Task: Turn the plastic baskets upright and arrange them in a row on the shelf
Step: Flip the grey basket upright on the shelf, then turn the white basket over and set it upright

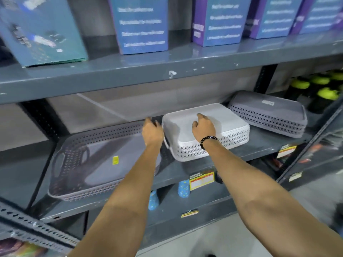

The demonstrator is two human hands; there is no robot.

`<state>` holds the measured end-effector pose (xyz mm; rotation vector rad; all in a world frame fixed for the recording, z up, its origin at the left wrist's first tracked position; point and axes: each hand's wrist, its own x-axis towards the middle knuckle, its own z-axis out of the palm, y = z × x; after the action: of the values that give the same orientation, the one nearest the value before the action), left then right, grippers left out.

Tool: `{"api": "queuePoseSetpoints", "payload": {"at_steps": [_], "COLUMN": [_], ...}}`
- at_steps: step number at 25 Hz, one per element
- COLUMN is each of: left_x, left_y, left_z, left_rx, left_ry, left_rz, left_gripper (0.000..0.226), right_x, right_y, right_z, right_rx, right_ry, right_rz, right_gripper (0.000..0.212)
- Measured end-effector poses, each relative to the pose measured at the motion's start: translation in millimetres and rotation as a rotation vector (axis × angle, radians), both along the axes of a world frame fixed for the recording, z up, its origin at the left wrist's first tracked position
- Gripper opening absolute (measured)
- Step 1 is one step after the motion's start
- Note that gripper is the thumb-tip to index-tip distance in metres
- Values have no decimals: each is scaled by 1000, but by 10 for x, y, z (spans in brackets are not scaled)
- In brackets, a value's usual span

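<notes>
Three plastic baskets sit on the grey metal shelf (259,147). A grey basket (87,164) stands upright at the left, with a yellow sticker inside. In the middle a white basket (232,127) lies upside down. A stack of grey baskets (269,115) lies upside down at the right. My right hand (203,127) rests on the white basket's upturned bottom, fingers spread. My left hand (152,132) is at the white basket's left end, between it and the upright grey one; whether it grips the rim is hidden.
The shelf above (167,71) hangs low over the baskets and carries blue and purple boxes (143,25). Dark bottles with green caps (324,89) stand at the far right. Price labels (201,179) hang on the shelf's front edge. Blue items (183,188) sit on the lower shelf.
</notes>
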<state>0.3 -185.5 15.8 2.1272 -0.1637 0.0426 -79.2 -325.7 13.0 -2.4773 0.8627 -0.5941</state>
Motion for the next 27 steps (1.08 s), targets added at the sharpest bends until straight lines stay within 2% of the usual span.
{"api": "queuePoseSetpoints", "payload": {"at_steps": [5,10,13,16,18,20,23,25,27], "left_x": [100,300,238,178,115,82,-58,-197,-325], "left_y": [-984,-1148,-1160,-1161,-1159,-1152,-1054,-931,-791], "left_z": [-51,-170,-123,-65,55,238,444,377,218], "left_rx": [104,101,44,15,-45,-250,-609,-590,-552], "left_ry": [102,404,484,461,400,251,31,57,137], "left_rz": [7,184,202,252,339,438,571,596,606], "left_gripper": [44,58,56,63,72,69,52,52,52], "right_x": [-47,110,145,188,206,221,165,55,-95], "right_y": [-1194,-1918,-2000,-1998,-1966,-1964,-2003,-2032,-2026], "right_z": [-21,-184,-159,-94,-23,94,203,131,8], "right_rx": [-35,175,312,532,628,736,1113,1235,1290], "right_ry": [132,433,455,311,115,-169,-610,-709,-684], "right_rz": [-48,-66,-39,-105,-171,-231,-272,-276,-247], "right_gripper": [37,58,59,72,77,76,62,58,50]}}
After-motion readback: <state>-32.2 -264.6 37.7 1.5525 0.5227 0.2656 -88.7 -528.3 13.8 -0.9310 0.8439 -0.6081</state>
